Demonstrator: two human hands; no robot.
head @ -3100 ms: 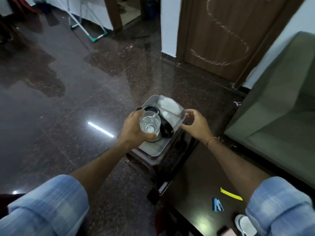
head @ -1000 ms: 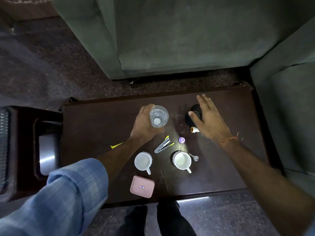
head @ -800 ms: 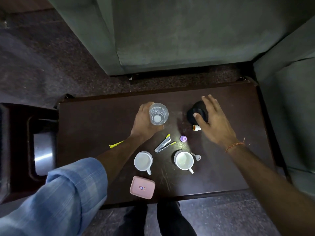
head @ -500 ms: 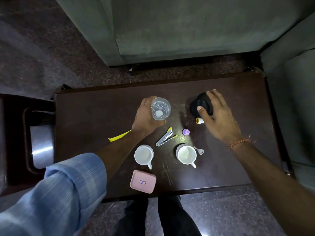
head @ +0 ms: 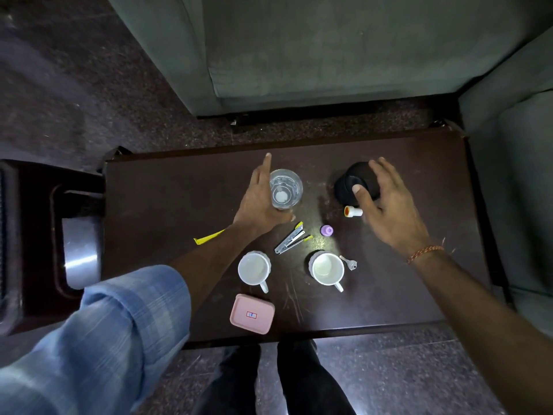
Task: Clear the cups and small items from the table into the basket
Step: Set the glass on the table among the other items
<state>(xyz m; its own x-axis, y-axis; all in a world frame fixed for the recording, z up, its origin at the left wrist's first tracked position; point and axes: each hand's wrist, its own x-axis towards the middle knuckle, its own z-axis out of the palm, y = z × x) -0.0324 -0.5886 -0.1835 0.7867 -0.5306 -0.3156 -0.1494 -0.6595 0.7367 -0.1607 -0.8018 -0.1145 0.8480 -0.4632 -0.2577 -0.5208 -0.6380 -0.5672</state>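
Head view: my left hand (head: 259,199), fingers spread loose, lies beside the glass (head: 285,189); my right hand (head: 389,205), unclenched, hovers nearer the black cup (head: 350,182).

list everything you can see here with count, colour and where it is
table: 1, dark brown, centre
glass: 1, clear, upright, table middle, against the left hand
black cup: 1, black, far right part of table, under the right hand's fingers
white mugs: 2, white, near side, handles toward the person
pink box: 1, pink, near edge
stapler: 1, silver and yellow, between glass and mugs
purple cap: 1, purple, right of stapler
orange-tipped cap: 1, white and orange, below black cup
key: 1, silver, beside right mug
yellow strip: 1, yellow, left of forearm
sofa: grey-green, beyond table
left hand: open beside glass
right hand: open over black cup
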